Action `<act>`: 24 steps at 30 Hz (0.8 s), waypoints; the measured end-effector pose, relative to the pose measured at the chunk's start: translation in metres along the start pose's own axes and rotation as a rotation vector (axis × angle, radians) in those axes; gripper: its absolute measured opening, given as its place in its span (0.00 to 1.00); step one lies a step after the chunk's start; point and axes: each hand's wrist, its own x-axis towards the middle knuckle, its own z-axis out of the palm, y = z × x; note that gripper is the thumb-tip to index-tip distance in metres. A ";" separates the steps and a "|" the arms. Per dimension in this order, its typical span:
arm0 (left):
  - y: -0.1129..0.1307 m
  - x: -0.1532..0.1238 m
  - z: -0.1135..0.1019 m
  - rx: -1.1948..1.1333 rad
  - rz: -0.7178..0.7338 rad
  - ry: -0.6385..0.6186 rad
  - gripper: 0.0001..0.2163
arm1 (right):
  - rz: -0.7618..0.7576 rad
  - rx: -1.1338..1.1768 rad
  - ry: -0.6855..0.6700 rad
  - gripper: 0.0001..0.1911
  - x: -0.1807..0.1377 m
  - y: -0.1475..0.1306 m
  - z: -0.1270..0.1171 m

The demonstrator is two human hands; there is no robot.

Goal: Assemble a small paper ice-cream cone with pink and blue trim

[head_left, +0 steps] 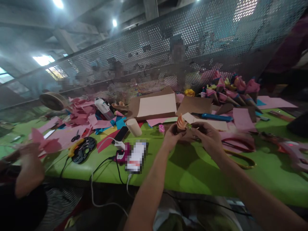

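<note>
A rolled orange paper flower (181,122) is pinched upright in my left hand (172,137), a little above the green table. My right hand (205,132) is closed at the flower's right side, its fingertips on a small green piece (189,126). Whether that piece is joined to the flower I cannot tell. Just right of my right hand lie scissors with red and yellow handle loops (240,146), on pink paper. A blue cutter (215,117) rests behind the hands. To their left sits a small pink paper bud (161,128).
On the green table (154,166) lie a phone (136,156), a purple power adapter (122,154) with cables, a paper roll (134,127) and a brown box (156,104). Wrapped paper flowers (237,88) stand back right, a pink glue gun (292,149) far right. A co-worker's hand (30,154) holds pink paper at left.
</note>
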 end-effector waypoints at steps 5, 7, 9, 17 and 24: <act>-0.003 0.003 0.001 0.032 0.008 0.033 0.23 | 0.047 -0.001 -0.106 0.25 0.000 0.004 0.003; -0.002 0.002 0.003 0.058 0.021 0.027 0.24 | 0.072 0.023 -0.149 0.28 0.000 0.007 0.005; -0.002 0.001 0.005 0.095 0.042 0.028 0.24 | 0.106 0.065 -0.163 0.30 0.000 0.010 0.006; -0.010 0.000 0.009 0.238 0.111 0.033 0.18 | 0.107 0.037 -0.098 0.29 0.003 0.018 0.005; -0.007 -0.002 0.014 0.240 0.117 0.051 0.17 | 0.068 0.002 -0.084 0.28 0.002 0.017 0.004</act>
